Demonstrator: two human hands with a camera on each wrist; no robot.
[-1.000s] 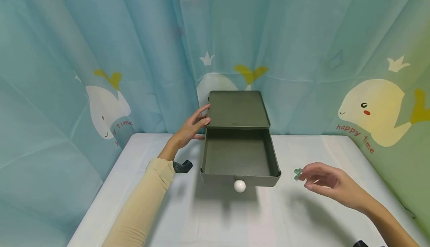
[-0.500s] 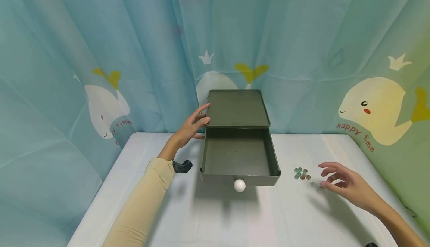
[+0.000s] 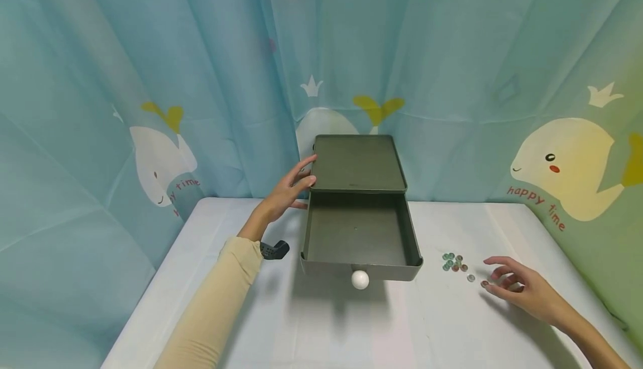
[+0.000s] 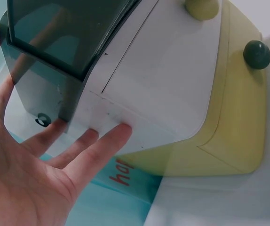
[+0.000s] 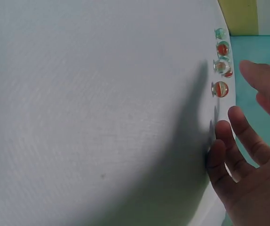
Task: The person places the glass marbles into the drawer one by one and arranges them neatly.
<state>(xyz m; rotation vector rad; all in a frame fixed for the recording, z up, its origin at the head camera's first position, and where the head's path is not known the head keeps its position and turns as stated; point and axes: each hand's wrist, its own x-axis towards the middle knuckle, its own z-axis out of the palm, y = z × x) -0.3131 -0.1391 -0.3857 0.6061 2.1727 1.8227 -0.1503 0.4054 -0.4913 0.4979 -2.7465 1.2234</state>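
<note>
A dark green drawer unit [image 3: 359,162] stands mid-table, its top drawer [image 3: 346,246] pulled out, with a white knob [image 3: 360,279] in front. My left hand [image 3: 281,196] rests against the unit's left side. In the left wrist view, its spread fingers lie along the side wall, the thumb up by the top. My right hand [image 3: 534,293] hovers over the table's right part, fingers loosely bent and nothing in its grasp. A reddish marble [image 3: 484,283] lies right at its thumb tip. Several green and red glass marbles [image 3: 455,267] form a group left of it; a pale marble [image 3: 470,278] lies between.
Lower down, the unit has a white drawer [image 4: 158,66] with a yellow knob [image 4: 202,8] and a yellow drawer [image 4: 238,108] with a green knob [image 4: 257,54]. A whale-print curtain [image 3: 452,51] hangs behind the white table [image 3: 341,341].
My right hand has drawn away to the right and toward me from the marbles, uncovering the group and the marbles beside it. The left hand has stayed on the drawer unit.
</note>
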